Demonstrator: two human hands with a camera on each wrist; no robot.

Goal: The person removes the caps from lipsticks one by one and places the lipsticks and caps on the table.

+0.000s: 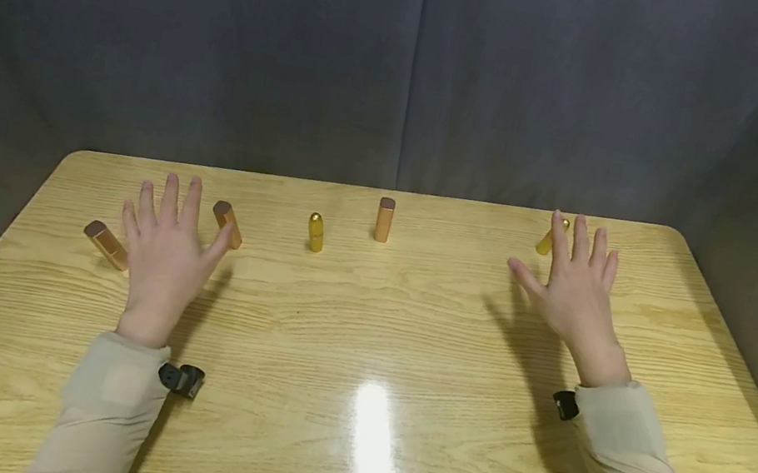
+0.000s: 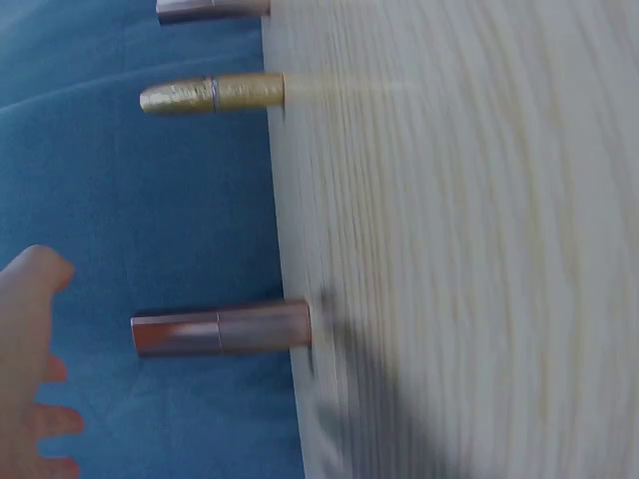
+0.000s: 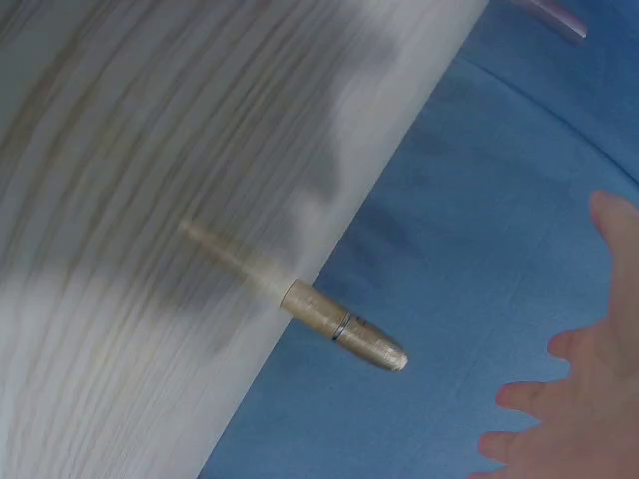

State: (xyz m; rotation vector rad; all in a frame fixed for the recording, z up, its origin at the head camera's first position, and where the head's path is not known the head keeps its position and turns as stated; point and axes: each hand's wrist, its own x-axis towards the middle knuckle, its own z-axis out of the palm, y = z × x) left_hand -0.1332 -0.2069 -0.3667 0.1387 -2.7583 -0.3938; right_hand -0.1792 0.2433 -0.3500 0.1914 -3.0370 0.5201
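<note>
Text: none readable | labels, brands: none readable | numbers, signs: none readable

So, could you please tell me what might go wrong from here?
The left hand hovers close to an upright copper-coloured lipstick tube, so a careless sweep might topple it. The right hand partly hides the rightmost gold lipstick tube in the head view and might bump it; that tube stands near the far edge of the table, so it could roll off if toppled.
</note>
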